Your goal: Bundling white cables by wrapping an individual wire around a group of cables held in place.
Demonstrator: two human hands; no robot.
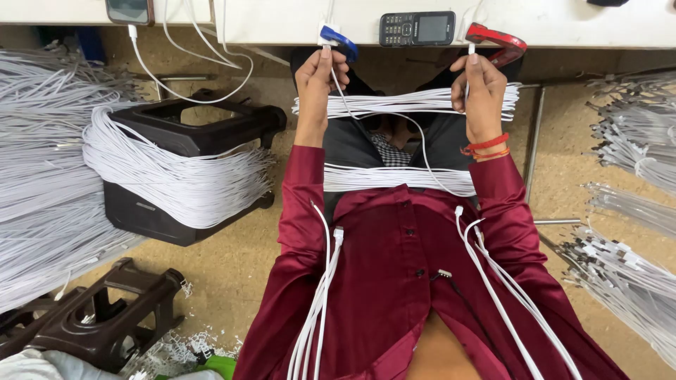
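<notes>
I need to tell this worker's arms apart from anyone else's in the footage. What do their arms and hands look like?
Both arms wear long, glossy maroon shirt sleeves. The left hand is bare, with no jewellery visible. The right hand is bare too, but its wrist carries a red bangle and a thinner orange band just below it. No gloves.

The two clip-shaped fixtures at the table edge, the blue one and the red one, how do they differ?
The blue clip-shaped fixture sits by the left hand; the red clip-shaped fixture sits by the right hand. The blue one looks smaller and more curled, the red one longer and flatter. Both sit at the white table's edge, each with a white cable end held up to it.
</notes>
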